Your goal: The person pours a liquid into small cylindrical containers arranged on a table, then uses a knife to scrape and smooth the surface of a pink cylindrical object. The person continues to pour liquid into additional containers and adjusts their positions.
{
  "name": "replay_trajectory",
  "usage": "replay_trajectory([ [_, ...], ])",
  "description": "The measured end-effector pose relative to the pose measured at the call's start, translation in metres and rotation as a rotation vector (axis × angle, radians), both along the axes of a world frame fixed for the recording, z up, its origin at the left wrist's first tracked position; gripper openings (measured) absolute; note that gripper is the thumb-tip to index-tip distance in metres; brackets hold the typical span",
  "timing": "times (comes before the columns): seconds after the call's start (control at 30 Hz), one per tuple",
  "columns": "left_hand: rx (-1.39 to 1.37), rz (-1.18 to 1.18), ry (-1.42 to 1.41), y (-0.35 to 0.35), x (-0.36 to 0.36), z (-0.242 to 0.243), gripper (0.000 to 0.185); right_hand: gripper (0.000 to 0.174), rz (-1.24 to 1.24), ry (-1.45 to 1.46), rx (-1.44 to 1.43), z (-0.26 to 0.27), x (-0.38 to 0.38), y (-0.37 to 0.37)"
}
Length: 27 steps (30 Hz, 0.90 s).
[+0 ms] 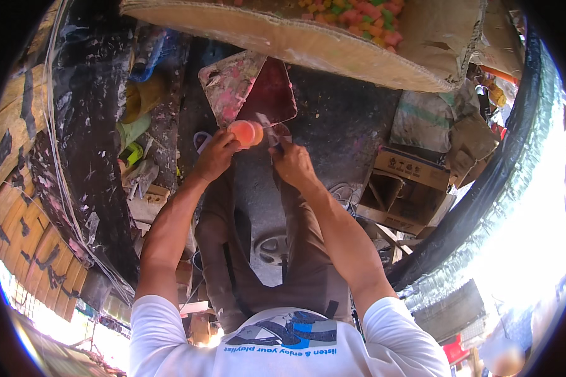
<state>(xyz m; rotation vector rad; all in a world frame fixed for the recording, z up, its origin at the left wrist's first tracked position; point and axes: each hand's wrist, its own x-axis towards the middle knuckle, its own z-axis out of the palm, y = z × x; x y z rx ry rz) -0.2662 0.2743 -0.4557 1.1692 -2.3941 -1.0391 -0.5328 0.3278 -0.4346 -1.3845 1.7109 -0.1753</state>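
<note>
Above the thighs, my left hand grips a round pink-orange piece by its edge; a more orange rounded part shows at its right side. My right hand is closed on the dark handle of a tool, whose pale tip points up and left beside the round piece. The exact kind of tool is unclear. Just beyond both hands stands a square container with a dark red inside, and a board stained pink and white lies across its left part.
A large cardboard box holding small coloured pieces juts in at the top. An open carton and a worn sack are at the right. Clutter and a blue tray line the left side. A sandal lies left of the container.
</note>
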Motion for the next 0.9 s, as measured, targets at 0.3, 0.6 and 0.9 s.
replay_trajectory([
  [0.3, 1.066, 0.658, 0.774, 0.015, 0.020, -0.038, 0.026, 0.048, -0.021, -0.240, 0.309, 0.071, -0.048, -0.010],
  [0.6, 0.555, 0.480, 0.274, 0.016, -0.009, -0.028, 0.030, 0.048, 0.032, -0.154, 0.278, 0.123, -0.040, -0.008],
  [0.9, 1.369, 0.707, 1.134, 0.010, -0.028, -0.034, 0.049, 0.036, -0.064, -0.270, 0.237, 0.080, -0.029, -0.028],
])
